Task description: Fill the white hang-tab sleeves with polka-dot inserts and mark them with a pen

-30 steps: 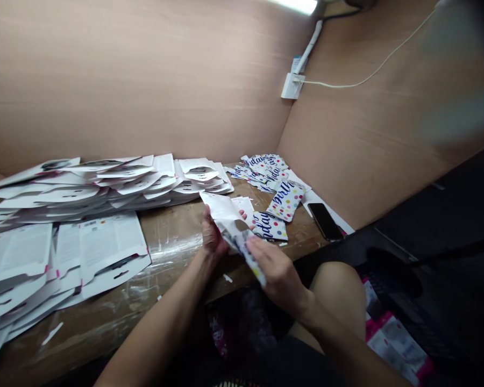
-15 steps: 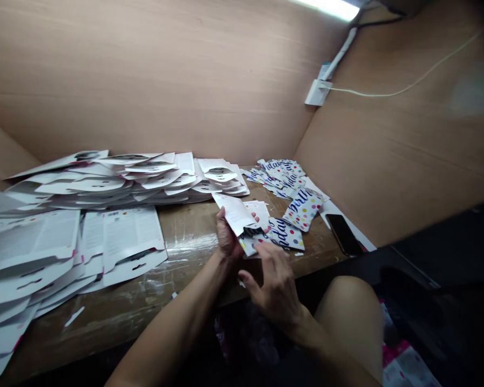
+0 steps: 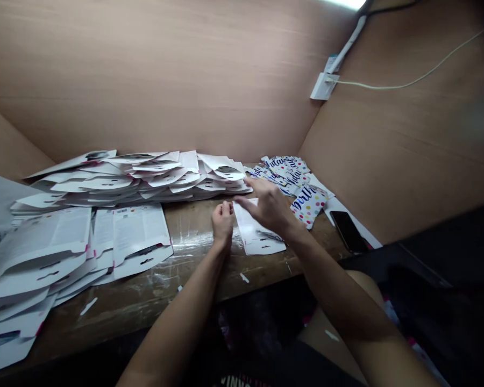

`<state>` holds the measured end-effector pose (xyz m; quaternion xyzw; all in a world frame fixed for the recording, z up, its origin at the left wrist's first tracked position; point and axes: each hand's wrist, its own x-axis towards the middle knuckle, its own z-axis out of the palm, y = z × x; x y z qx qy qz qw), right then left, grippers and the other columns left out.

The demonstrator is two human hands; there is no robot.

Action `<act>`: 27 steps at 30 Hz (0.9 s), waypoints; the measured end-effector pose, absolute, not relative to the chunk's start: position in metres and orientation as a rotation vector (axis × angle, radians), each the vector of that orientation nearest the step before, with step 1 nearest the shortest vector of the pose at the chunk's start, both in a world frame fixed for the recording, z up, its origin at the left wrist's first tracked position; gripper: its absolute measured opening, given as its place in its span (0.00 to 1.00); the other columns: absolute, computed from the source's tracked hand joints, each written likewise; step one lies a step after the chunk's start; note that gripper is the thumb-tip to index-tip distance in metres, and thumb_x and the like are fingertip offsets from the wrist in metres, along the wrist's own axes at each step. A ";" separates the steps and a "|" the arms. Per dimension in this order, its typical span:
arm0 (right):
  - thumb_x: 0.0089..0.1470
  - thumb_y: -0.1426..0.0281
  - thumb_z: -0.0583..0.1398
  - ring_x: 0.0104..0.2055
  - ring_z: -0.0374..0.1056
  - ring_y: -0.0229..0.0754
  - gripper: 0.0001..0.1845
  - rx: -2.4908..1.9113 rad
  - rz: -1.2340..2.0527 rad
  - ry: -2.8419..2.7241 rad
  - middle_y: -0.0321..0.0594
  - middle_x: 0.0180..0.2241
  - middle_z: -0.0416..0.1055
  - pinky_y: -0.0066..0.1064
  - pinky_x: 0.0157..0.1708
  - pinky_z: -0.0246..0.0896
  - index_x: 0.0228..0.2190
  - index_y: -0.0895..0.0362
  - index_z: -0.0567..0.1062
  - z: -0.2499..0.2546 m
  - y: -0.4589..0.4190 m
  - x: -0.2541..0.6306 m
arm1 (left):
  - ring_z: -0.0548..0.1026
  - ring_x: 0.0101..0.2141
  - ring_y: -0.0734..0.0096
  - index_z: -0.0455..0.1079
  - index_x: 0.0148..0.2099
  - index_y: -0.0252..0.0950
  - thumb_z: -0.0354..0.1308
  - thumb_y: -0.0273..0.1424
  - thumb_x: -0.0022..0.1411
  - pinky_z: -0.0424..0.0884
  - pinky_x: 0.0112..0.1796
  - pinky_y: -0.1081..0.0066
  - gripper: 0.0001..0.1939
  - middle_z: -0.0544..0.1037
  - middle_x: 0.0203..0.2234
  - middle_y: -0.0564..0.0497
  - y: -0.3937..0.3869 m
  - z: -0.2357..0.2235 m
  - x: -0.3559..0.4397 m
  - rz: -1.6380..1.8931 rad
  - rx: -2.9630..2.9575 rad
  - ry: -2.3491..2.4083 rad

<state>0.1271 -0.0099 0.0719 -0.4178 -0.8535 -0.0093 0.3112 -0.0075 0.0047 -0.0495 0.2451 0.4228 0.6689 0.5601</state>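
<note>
A white printed card (image 3: 258, 239) lies flat on the wooden table (image 3: 185, 279), white side up. My left hand (image 3: 222, 220) rests curled at its left edge, fingers pressed together, with nothing visible in them. My right hand (image 3: 268, 204) hovers over the card's top with its fingers stretched out flat, pointing left. Polka-dot "birthday" cards (image 3: 306, 201) lie just right of my right hand.
A long row of white card blanks (image 3: 145, 177) runs along the back wall. More stacked blanks (image 3: 64, 247) fill the left of the table. A black phone (image 3: 349, 231) lies at the right edge. A wall socket (image 3: 324, 86) with a cable sits on the wall above.
Both hands held the card up off the table; now it lies flat on the table. My right hand moved up over the card and spread out, and my left let go.
</note>
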 end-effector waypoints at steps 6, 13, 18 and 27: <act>0.65 0.52 0.63 0.70 0.61 0.67 0.44 -1.227 -0.027 -2.442 0.65 0.66 0.67 0.62 0.66 0.56 0.70 0.67 0.63 -0.061 -0.155 0.184 | 0.75 0.33 0.71 0.76 0.37 0.36 0.66 0.47 0.65 0.61 0.31 0.75 0.18 0.79 0.32 0.50 0.008 -0.043 -0.011 1.806 0.531 1.113; 0.68 0.75 0.56 0.47 0.76 0.52 0.21 -1.149 0.134 -1.827 0.45 0.45 0.79 0.47 0.47 0.73 0.55 0.48 0.79 -0.056 -0.183 0.197 | 0.76 0.36 0.72 0.75 0.39 0.37 0.69 0.45 0.63 0.63 0.34 0.76 0.17 0.78 0.33 0.52 0.003 -0.032 -0.011 1.862 0.544 1.110; 0.69 0.72 0.57 0.45 0.74 0.51 0.17 -1.139 0.094 -1.585 0.47 0.42 0.74 0.44 0.45 0.74 0.52 0.49 0.82 -0.021 -0.139 0.161 | 0.80 0.44 0.61 0.75 0.52 0.40 0.71 0.56 0.57 0.75 0.46 0.66 0.30 0.81 0.42 0.48 -0.024 -0.021 0.004 1.391 0.578 0.616; 0.60 0.66 0.65 0.56 0.67 0.59 0.14 -1.234 -0.044 -1.724 0.49 0.53 0.69 0.58 0.58 0.64 0.48 0.49 0.80 -0.042 -0.134 0.139 | 0.78 0.56 0.31 0.69 0.66 0.29 0.60 0.71 0.53 0.73 0.56 0.38 0.56 0.80 0.55 0.29 -0.045 -0.007 -0.012 0.909 0.377 0.280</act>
